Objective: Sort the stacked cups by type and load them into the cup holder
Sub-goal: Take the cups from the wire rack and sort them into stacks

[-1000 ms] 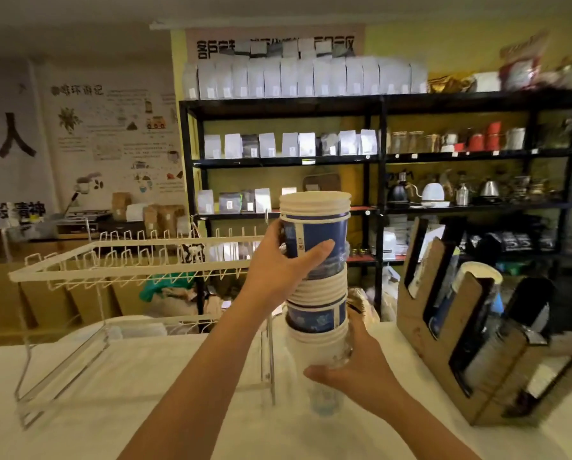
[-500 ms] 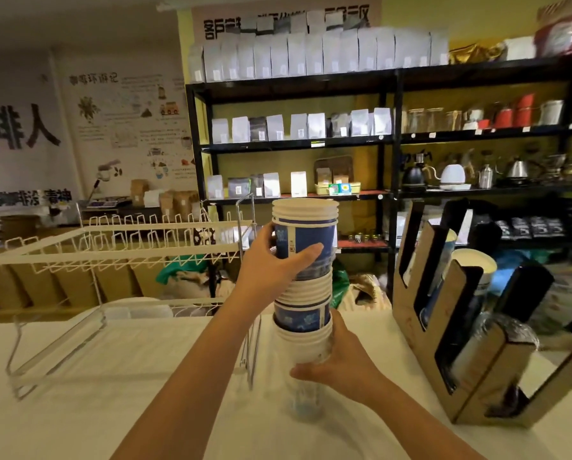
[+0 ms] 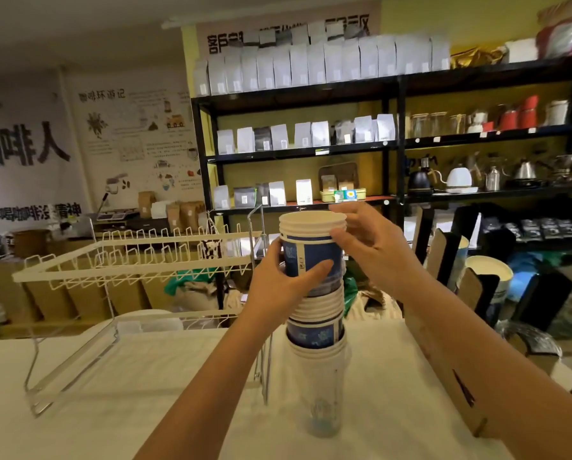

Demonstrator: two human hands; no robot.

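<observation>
Two hands work on one tall mixed stack of nested cups point(image 3: 314, 310) that stands upright on the white-covered counter point(image 3: 145, 393), just in front of the person and left of the brown cardboard cup holder point(image 3: 443, 327). The stack has clear plastic cups point(image 3: 321, 403) at the bottom and blue-and-white paper cups with cream rims point(image 3: 312, 254) above them. The left hand point(image 3: 281, 283) grips the upper blue band, its fingers and thumb curled round the cup wall, and it seems to steady the column. The right hand point(image 3: 370, 247) is at the top, where its thumb and fingers pinch the uppermost cream rims, probably to lift off a group of paper cups. The holder's slanted slots already hold some cups, among them a white-rimmed cup point(image 3: 488, 270) in a slot near the right forearm. A white wire dish rack point(image 3: 128, 257) stands on the counter just left of the stack, and black shelving with white bags and kettles point(image 3: 311, 144) fills the wall behind. The main risk appears to be the height of the stack: if the nested paper cups stick together, an upward pull could drag lower cups along or tip the column off its narrow plastic base. A tight pinch might also dent the thin rims, and the right forearm passes close to the holder's edge, so a wide swing could knock it.
</observation>
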